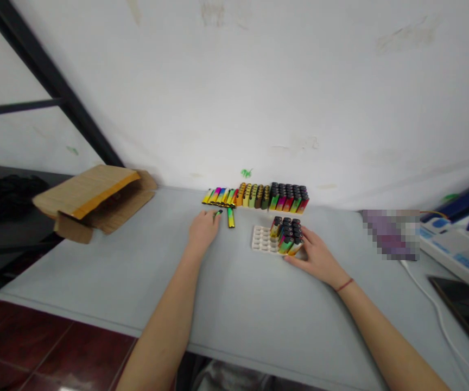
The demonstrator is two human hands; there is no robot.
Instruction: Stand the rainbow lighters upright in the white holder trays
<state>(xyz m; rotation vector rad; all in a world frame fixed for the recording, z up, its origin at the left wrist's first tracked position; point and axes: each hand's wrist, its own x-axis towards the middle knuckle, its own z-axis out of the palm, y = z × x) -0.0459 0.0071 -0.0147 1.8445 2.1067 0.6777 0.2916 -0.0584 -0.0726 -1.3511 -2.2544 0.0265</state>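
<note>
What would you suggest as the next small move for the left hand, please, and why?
Probably carry the slim green, dark-topped lighter in the left hand to the white rectangular tray: vacant holes show at its left end, multicoloured black-topped lighters stand upright at its right, and the right hand is beside them.

Both bare forearms (173, 309) stretch forward, the left grip (204, 231) pinched, the right grip (319, 256) curved, thumb extended.
</note>
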